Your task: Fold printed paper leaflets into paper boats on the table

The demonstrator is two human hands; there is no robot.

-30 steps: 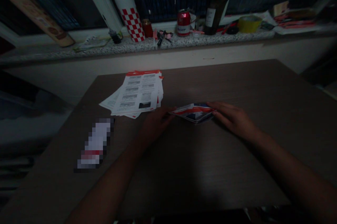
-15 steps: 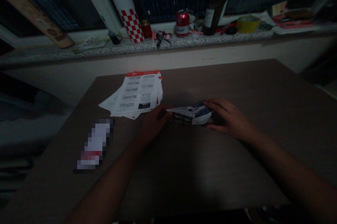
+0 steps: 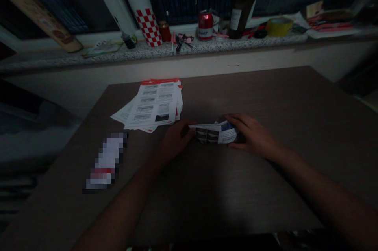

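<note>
A small folded piece of printed paper [image 3: 214, 133] stands at the middle of the brown table, with pictures and text on its side. My left hand [image 3: 177, 137] pinches its left end between thumb and fingers. Around the right end, my right hand [image 3: 251, 133] holds it, fingers along the far edge and thumb at the near side. The paper's inside is mostly hidden in the dim light. A stack of printed sheets [image 3: 153, 103] with orange top edges lies just beyond my left hand.
A blurred-out phone-like object [image 3: 106, 160] lies on the left of the table [image 3: 280, 97]. Along the granite windowsill [image 3: 212, 47] stand a white bottle with red checks [image 3: 147, 24], a red can [image 3: 205, 26], a dark bottle [image 3: 239, 17] and a roll of yellow tape [image 3: 279, 26].
My right hand has shifted slightly left, its fingers further over the paper. The folded paper has tilted and sits a little lower, showing more of its near side.
</note>
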